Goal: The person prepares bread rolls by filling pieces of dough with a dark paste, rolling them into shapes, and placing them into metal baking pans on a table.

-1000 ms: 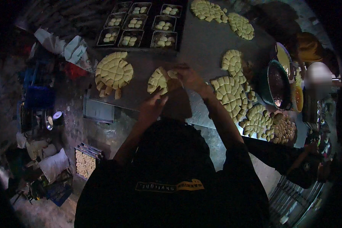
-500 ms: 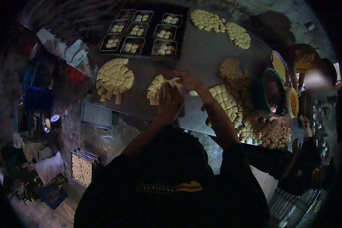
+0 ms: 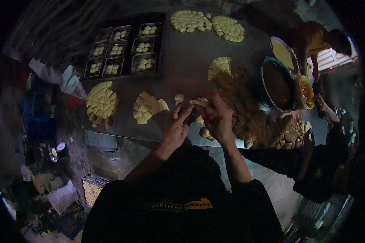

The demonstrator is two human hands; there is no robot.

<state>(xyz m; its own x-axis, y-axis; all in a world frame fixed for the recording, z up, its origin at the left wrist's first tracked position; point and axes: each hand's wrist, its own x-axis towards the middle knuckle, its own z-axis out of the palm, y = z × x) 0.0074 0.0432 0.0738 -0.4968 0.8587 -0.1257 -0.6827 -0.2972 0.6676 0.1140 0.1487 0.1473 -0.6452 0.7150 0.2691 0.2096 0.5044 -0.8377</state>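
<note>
At the near edge of a dark worktable (image 3: 182, 60), my two hands meet over a pale piece of dough (image 3: 200, 103). My right hand (image 3: 220, 121) has its fingers bent round the piece. My left hand (image 3: 174, 127) is curled, its fingertips at the dough's left end. Just beyond my left fingers lies a small dough lump (image 3: 179, 98). To the left is a broken round of cut dough (image 3: 145, 108) with a loose piece on its right. Brownish, coated dough pieces (image 3: 241, 117) are heaped to the right of my right hand. Blur hides the exact finger contact.
A fuller dough round (image 3: 102, 101) lies far left, below trays of dough balls (image 3: 117, 49). Two rounds (image 3: 229, 29) sit at the far edge. A large dark basin (image 3: 278, 85) and an orange-filled bowl (image 3: 306, 91) stand right. Other people work there; a co-worker's hand (image 3: 309, 139) is near the heap.
My left hand has left the broken dough round and moved right. My right hand has drawn back toward me, and both hands now meet at a dough piece. The whole view has shifted.
</note>
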